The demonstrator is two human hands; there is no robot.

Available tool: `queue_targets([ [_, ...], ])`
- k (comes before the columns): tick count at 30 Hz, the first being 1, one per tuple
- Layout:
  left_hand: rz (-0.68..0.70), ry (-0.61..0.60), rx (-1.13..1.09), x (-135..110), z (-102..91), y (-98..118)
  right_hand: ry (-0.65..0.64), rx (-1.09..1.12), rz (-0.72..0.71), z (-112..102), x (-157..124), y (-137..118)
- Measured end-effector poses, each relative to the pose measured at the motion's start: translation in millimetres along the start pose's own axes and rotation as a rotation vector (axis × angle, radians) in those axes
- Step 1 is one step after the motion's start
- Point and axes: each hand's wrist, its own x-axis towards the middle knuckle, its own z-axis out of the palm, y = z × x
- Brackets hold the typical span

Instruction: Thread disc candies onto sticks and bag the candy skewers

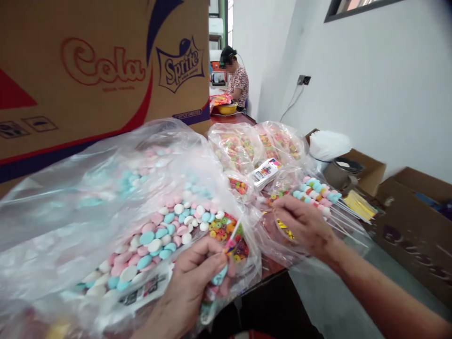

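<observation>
My left hand (197,273) is closed round a candy skewer (219,275), with blue and pink pieces in the fingers and a thin white stick pointing up. Just behind it, an open clear bag holds pastel candies (155,235) in pink, white and blue. Small ring-shaped gummies (222,231) in several colours lie beside them. To the right, my right hand (305,226) has its fingers pinched together above clear plastic. Whatever sits between those fingertips is too small or hidden to name. Past that hand lies a pile of candy skewers (318,190) with white sticks.
A large cardboard box (106,94) stands at the back left. Bags of ring gummies (235,146) and a stack of printed labels (264,173) lie behind my hands. A mug (339,176) and an open carton (416,230) are at right. Another person (238,82) sits farther back.
</observation>
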Motion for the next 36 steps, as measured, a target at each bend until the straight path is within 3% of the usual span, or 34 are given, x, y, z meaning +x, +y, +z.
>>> queue_targets([
  [3,0.011,-0.058,-0.115,4.0,10.9,-3.3,-0.102,0.209,-0.078,34.4,-7.6,-40.2],
  [6,0.006,-0.028,-0.186,5.7,12.0,-6.5,-0.196,0.303,-0.055,57.2,-12.1,-61.4],
  [13,0.013,0.085,-0.191,2.7,4.5,-10.9,-0.382,0.574,0.088,67.5,-15.3,-64.4],
  [16,0.031,0.149,-0.161,2.4,4.2,-15.1,-0.39,0.538,0.08,72.3,-17.7,-63.0],
  [19,0.036,0.176,-0.11,4.0,3.0,-18.4,-0.209,0.251,-0.148,78.6,-20.5,-60.6],
  [23,-0.01,0.182,-0.068,8.3,-0.9,-12.9,0.063,-0.163,-0.64,80.4,-21.1,-54.7],
  [26,-0.114,0.03,-0.01,10.2,-7.0,-3.5,0.005,-0.196,-0.873,74.9,-17.2,-47.9],
  [29,-0.223,-0.181,0.103,9.8,-14.9,2.9,-0.227,-0.107,-0.914,66.0,-11.2,-45.0],
  [36,-0.438,-0.457,0.226,12.5,-24.8,2.2,-0.635,-0.064,-1.022,44.0,-2.9,-61.1],
])
